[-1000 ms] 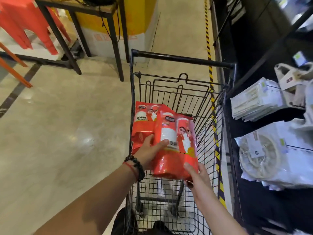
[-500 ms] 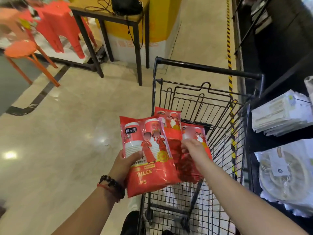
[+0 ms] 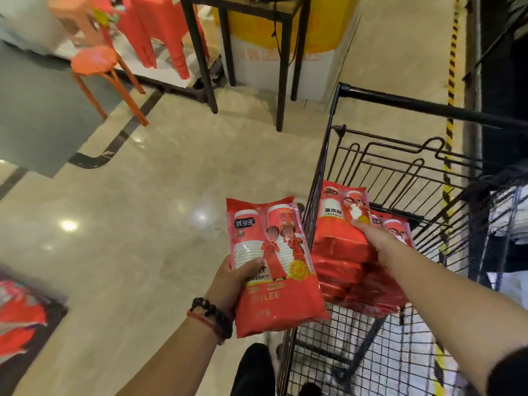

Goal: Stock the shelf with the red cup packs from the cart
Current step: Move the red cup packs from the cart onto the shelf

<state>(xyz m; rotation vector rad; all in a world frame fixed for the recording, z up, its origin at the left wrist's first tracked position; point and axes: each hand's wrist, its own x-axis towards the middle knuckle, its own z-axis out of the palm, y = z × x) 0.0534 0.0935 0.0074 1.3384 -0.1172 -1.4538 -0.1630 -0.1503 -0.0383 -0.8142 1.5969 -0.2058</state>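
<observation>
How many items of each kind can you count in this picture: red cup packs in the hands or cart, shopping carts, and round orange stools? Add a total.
Red cup packs: 3, one in the left hand, one under the right hand, one behind it
Shopping carts: 1
Round orange stools: 1
Total: 5

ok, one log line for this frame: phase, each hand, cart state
phase: unloading cart | left hand: holds one red cup pack outside cart | right hand: on packs in cart, grip unclear | shelf placement: not yet
</observation>
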